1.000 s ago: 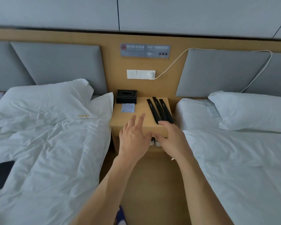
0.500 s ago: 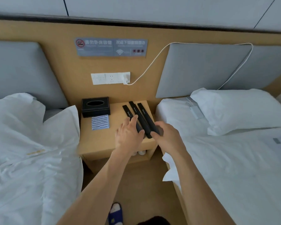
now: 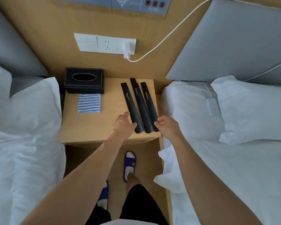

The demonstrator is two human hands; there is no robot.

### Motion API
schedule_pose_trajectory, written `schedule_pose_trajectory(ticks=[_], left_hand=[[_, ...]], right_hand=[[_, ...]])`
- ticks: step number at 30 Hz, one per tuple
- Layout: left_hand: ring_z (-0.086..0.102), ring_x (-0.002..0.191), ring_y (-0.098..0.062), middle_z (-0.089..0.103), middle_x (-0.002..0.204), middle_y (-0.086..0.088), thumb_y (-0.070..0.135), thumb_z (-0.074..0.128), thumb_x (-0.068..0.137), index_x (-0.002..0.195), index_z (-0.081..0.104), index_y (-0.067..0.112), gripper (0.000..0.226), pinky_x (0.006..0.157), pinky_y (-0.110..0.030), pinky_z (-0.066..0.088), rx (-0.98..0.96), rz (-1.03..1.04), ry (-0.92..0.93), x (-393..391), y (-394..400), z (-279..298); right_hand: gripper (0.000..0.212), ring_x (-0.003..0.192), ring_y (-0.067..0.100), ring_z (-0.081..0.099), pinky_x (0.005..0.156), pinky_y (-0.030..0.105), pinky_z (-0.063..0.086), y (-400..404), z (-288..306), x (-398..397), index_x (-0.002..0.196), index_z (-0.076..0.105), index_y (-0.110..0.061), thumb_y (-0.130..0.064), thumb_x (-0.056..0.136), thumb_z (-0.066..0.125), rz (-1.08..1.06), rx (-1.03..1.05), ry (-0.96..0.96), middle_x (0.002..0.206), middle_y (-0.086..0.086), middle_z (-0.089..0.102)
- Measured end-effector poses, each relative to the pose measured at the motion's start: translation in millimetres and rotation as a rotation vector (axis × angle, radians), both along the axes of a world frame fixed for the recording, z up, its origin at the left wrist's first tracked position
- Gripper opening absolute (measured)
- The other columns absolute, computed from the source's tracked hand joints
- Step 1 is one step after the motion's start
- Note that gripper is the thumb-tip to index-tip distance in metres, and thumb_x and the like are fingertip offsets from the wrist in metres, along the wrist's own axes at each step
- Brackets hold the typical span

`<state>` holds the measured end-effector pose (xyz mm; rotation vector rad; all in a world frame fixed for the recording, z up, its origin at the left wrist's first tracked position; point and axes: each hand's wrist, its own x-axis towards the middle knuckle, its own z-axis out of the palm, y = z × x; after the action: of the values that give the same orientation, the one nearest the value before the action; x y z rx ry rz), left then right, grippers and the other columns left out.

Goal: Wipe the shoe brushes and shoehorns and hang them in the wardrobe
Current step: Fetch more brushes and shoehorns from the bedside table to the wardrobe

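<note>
A: Item one, location?

B: Three long matte-black plastic shoehorns [image 3: 139, 105], lettered "Shoehorn", lying side by side on the light wooden bedside counter [image 3: 94, 127], on its right half. Taking the black leather tissue box [image 3: 83, 80] as landmark: they lie to its right, near ends reaching toward the counter's front edge.

A: Long axis?

B: Running from the back of the counter, level with the tissue box, forward and slightly rightward. The rounded near ends point at the person.

A: Grips?

B: Left hand [image 3: 124, 125]: fingers loosely curled, touching the near end of the leftmost shoehorn, nothing yet lifted. Right hand [image 3: 166, 125]: fingers curled at the near end of the rightmost shoehorn; whether it pinches, I cannot tell.

A: Which is nearer?

B: Both are at the near ends, flanking the set. Judged: a gathering from both sides, then lifting.

A: Wiping cloth?

B: Small blue-and-white striped folded cloth [image 3: 89, 103], just in front of the tissue box, well left of the shoehorns, untouched.
</note>
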<state>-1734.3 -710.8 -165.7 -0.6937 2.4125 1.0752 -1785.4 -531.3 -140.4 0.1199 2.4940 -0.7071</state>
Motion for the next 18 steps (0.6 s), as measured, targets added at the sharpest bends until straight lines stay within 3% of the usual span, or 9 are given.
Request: schedule_pose_trajectory(ticks=[6,9,11,15,18], left_hand=[[0.055,0.123,-0.029,0.055,0.140,-0.011,0.034,0.066,0.093,0.148,0.038,0.020,0.063,0.097,-0.036,0.051,0.183,0.226,-0.189,-58,4,-72],[0.064,0.108,-0.029,0.060,0.128,-0.014,0.030,0.069,0.092,0.145,0.041,0.016,0.062,0.087,-0.040,0.058,0.240,0.326,-0.283,-79,3,-111],[0.067,0.099,-0.029,0.060,0.124,-0.016,0.027,0.070,0.091,0.142,0.043,0.014,0.059,0.078,-0.039,0.060,0.234,0.370,-0.325,-91,4,-133],[0.068,0.090,-0.032,0.062,0.109,-0.016,0.026,0.073,0.088,0.123,0.053,0.008,0.044,0.074,-0.042,0.061,0.189,0.376,-0.363,-107,8,-165],[0.069,0.082,-0.030,0.066,0.101,-0.015,0.035,0.073,0.088,0.115,0.057,0.006,0.042,0.062,-0.034,0.056,0.112,0.345,-0.394,-118,10,-179]], right_hand=[[0.037,0.115,0.022,0.059,0.085,0.025,0.046,8,-75,-78,0.132,0.056,-0.016,-0.033,0.099,0.058,0.056,0.079,-0.148,0.127,0.004,0.063],[0.037,0.101,0.019,0.060,0.075,0.022,0.044,15,-115,-108,0.130,0.056,-0.015,-0.034,0.098,0.060,0.114,0.140,-0.197,0.123,0.006,0.065],[0.034,0.096,0.018,0.059,0.074,0.023,0.045,18,-137,-125,0.125,0.057,-0.014,-0.032,0.096,0.063,0.140,0.168,-0.198,0.119,0.007,0.065],[0.034,0.102,0.025,0.062,0.080,0.035,0.053,16,-169,-146,0.118,0.055,-0.015,-0.029,0.091,0.070,0.157,0.177,-0.157,0.110,0.006,0.064],[0.032,0.090,0.022,0.061,0.067,0.033,0.050,9,-186,-154,0.106,0.053,-0.020,-0.033,0.087,0.075,0.174,0.203,-0.129,0.096,0.000,0.061]])
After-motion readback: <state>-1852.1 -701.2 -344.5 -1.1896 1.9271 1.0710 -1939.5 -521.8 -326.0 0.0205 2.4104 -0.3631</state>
